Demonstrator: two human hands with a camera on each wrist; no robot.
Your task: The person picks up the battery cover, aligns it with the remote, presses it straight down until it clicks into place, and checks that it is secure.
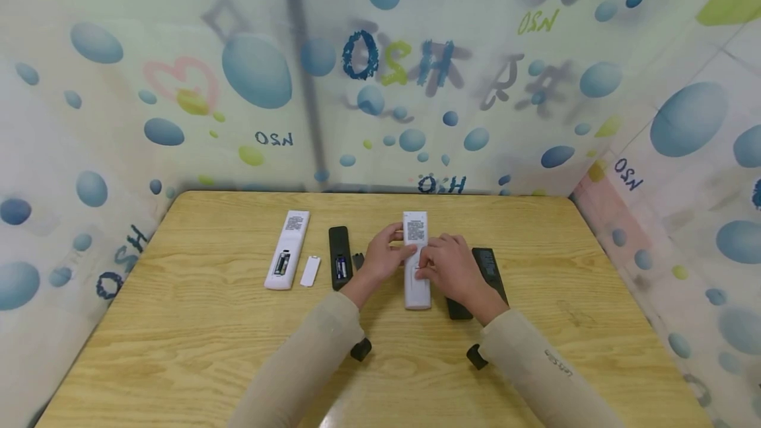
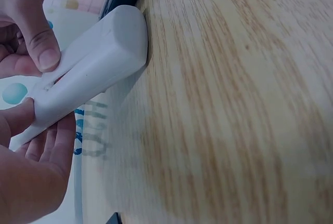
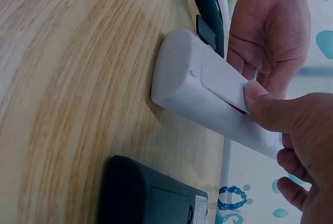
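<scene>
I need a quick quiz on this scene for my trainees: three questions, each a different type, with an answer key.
1. True or false: the far-left white remote has its battery compartment covered.
2. In the head view, what lies just right of that remote?
A) a pen
B) a loose white cover
C) a coin
3. Fill in: the thumb of the right hand touches the battery ____ of the held white remote.

Key: 1. False; 2. B; 3. cover.

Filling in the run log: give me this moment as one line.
left hand: holding white remote | right hand: on battery cover, gap along edge | table: second white remote, compartment open
</scene>
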